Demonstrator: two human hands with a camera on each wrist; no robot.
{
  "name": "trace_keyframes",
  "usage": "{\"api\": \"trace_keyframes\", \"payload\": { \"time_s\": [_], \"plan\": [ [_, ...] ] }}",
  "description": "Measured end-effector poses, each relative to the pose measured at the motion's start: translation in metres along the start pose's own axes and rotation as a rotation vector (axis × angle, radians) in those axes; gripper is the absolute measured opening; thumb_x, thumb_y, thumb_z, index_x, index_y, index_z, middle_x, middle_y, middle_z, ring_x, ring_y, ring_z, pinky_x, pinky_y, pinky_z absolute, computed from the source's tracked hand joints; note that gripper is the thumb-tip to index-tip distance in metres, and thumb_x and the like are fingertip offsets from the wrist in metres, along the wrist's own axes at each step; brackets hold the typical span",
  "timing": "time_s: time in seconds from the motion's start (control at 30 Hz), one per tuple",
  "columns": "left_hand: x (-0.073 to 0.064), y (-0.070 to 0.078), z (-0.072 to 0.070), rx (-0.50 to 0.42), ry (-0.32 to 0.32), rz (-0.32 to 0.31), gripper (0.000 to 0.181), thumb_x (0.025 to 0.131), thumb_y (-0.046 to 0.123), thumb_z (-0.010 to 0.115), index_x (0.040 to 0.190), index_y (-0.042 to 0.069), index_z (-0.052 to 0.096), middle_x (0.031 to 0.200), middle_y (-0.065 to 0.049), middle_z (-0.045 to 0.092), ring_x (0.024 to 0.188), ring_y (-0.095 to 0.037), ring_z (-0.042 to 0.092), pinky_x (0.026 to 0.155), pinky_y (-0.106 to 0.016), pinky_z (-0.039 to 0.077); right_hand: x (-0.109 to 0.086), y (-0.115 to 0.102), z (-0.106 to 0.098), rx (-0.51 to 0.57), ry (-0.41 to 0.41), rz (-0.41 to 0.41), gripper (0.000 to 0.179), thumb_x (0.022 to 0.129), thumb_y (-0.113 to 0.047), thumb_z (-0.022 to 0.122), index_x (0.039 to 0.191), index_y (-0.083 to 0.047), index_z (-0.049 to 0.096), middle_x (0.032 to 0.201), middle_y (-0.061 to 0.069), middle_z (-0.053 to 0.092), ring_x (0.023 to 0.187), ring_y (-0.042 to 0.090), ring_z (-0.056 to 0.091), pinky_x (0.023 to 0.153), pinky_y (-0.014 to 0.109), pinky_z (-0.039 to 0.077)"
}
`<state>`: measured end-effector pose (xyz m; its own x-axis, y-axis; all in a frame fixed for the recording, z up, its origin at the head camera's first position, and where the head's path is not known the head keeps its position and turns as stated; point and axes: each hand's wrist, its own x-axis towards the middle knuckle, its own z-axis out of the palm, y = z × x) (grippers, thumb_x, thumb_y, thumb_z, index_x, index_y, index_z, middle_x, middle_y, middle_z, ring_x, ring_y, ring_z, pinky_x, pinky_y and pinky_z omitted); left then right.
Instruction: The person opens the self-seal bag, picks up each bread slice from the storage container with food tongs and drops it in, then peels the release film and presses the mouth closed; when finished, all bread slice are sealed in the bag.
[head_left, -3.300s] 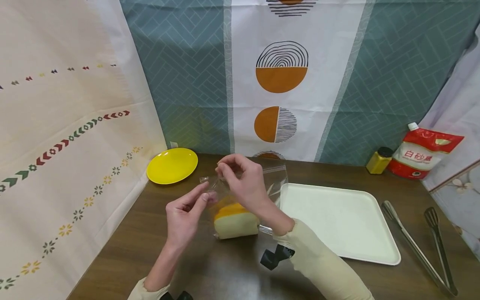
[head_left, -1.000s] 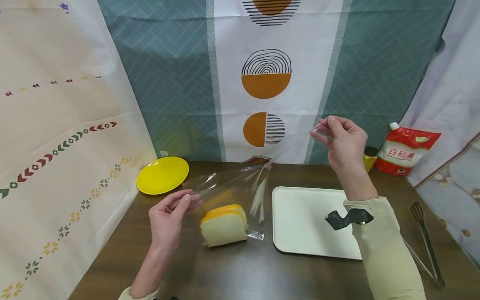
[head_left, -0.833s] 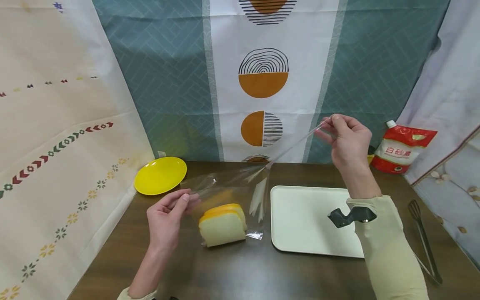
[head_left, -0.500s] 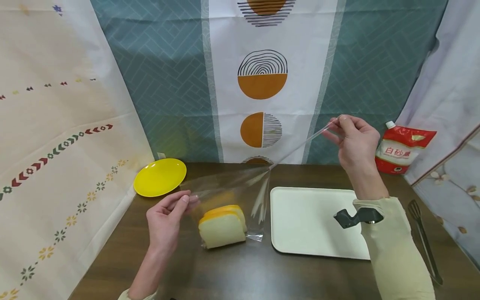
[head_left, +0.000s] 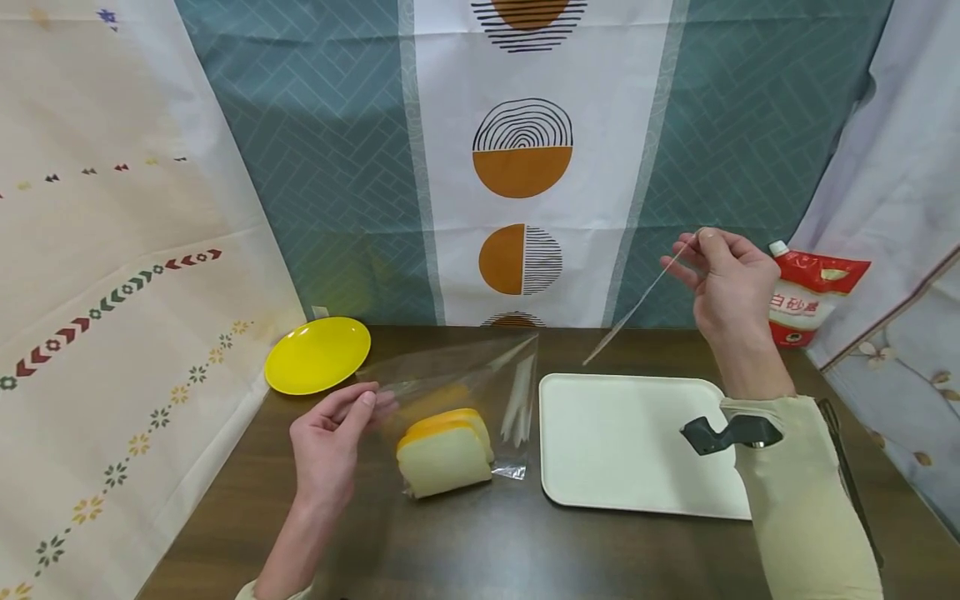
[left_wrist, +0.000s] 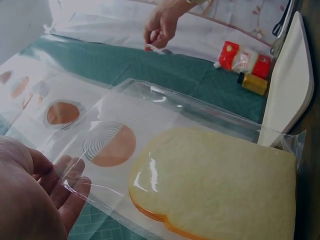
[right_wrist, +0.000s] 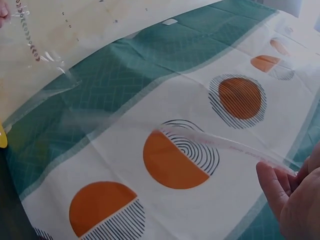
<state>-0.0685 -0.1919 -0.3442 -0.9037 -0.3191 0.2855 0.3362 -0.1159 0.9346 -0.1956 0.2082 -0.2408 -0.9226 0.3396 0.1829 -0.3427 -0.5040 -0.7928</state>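
Note:
Sliced bread [head_left: 446,458] with an orange-yellow crust lies inside a clear plastic bag [head_left: 519,362] on the brown table. My left hand [head_left: 327,446] pinches the bag's upper left edge between thumb and fingers. The left wrist view shows the bread [left_wrist: 215,180] close up, with the bag's film stretched beside it. Up to the right, above the white tray, my right hand [head_left: 738,283] pinches one end of a thin clear plastic strip [head_left: 628,315]. The strip slants down and left, its lower end free and apart from the bag. Faint print runs along the strip [right_wrist: 235,145] in the right wrist view.
A white tray [head_left: 637,442] sits right of the bag. Behind my left hand is a yellow plate [head_left: 318,356]. A red and white pouch [head_left: 813,296] stands at the back right, partly behind my right hand. Tongs [head_left: 851,483] lie mostly hidden by my right sleeve.
My right hand has crossed from the bag to the right, drawing the strip out. Half a second ago the strip still met the bag's upper right corner; now it has come off. Left hand stays nearly still.

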Motion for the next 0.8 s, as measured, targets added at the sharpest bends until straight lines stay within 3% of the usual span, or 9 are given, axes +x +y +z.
{"api": "trace_keyframes", "payload": {
  "time_s": [0.43, 0.6, 0.8],
  "plan": [
    [-0.002, 0.001, -0.002, 0.012, 0.001, -0.012, 0.026, 0.096, 0.003, 0.066, 0.113, -0.016, 0.065, 0.096, -0.016, 0.075, 0.086, -0.027, 0.074, 0.082, -0.038, 0.056, -0.008, -0.005, -0.023, -0.147, -0.016, 0.024, 0.041, 0.081, -0.026, 0.084, 0.111, -0.001, 0.070, 0.103, 0.009, 0.070, 0.090, 0.019, 0.071, 0.075, 0.034, 0.057],
    [-0.002, 0.001, -0.003, 0.017, -0.016, -0.018, 0.026, 0.096, 0.004, 0.066, 0.114, -0.016, 0.065, 0.096, -0.016, 0.075, 0.086, -0.027, 0.074, 0.083, -0.038, 0.055, -0.017, -0.005, -0.039, -0.271, -0.017, 0.067, 0.043, 0.083, -0.032, 0.083, 0.113, -0.005, 0.069, 0.105, 0.006, 0.069, 0.093, 0.017, 0.070, 0.077, 0.031, 0.056],
    [-0.001, 0.001, -0.003, 0.006, -0.024, 0.000, 0.026, 0.096, 0.002, 0.066, 0.113, -0.017, 0.065, 0.095, -0.017, 0.075, 0.085, -0.028, 0.074, 0.082, -0.039, 0.056, -0.024, -0.005, -0.058, -0.418, -0.034, 0.083, 0.032, 0.088, -0.032, 0.078, 0.109, -0.009, 0.071, 0.098, 0.000, 0.071, 0.088, 0.013, 0.071, 0.073, 0.026, 0.057]
  ]
}}
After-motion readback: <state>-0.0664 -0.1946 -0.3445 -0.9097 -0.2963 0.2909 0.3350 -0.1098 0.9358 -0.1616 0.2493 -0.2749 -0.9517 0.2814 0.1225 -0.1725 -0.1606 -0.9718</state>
